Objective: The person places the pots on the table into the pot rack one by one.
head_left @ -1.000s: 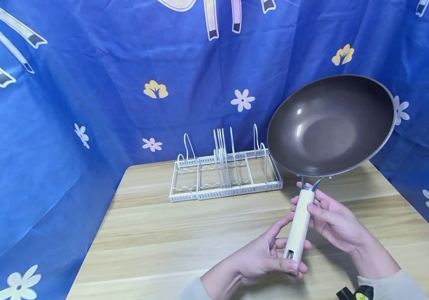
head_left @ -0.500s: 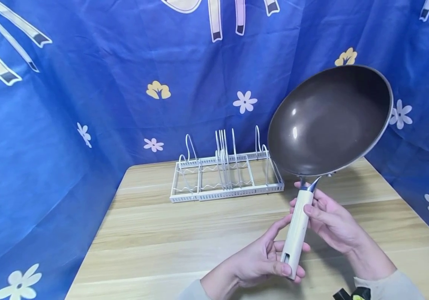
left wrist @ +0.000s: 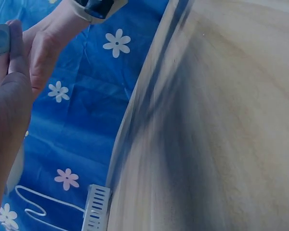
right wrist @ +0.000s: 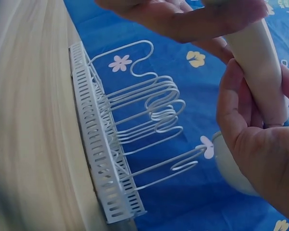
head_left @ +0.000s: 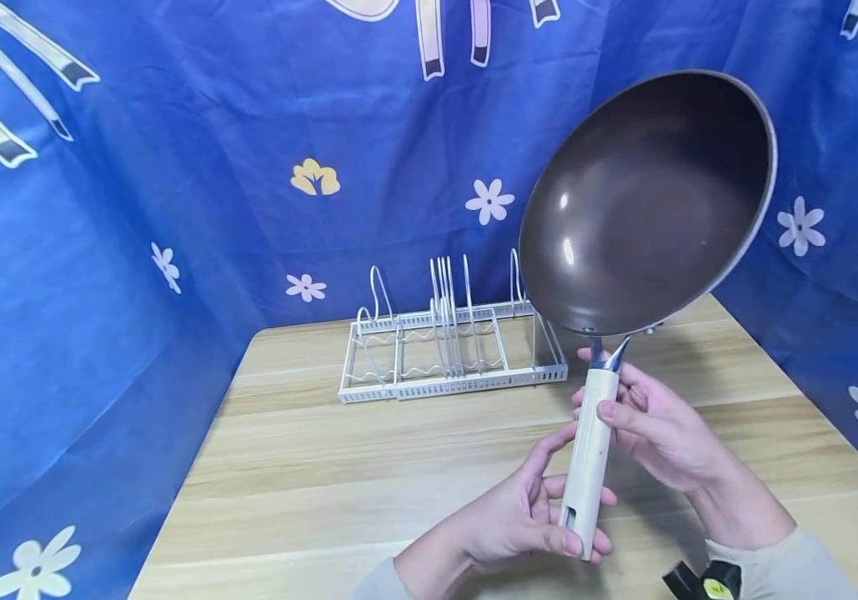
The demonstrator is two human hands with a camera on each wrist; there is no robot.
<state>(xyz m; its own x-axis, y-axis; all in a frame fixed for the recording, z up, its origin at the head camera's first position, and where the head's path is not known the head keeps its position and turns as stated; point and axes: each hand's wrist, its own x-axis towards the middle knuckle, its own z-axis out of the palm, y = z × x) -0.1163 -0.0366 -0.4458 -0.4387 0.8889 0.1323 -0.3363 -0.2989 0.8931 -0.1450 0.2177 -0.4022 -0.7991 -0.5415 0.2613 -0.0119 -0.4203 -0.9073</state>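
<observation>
Now, pan (head_left: pixel 646 204): higher, more upright; you're mid-tilt
Left hand (head_left: pixel 511 518): curled round handle (head_left: pixel 591 454) end
Right hand (head_left: pixel 664 442): pinches handle

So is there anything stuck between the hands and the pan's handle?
No, nothing that I can see. The left hand holds the handle directly near its end, and the right hand holds it directly near the pan.
</observation>
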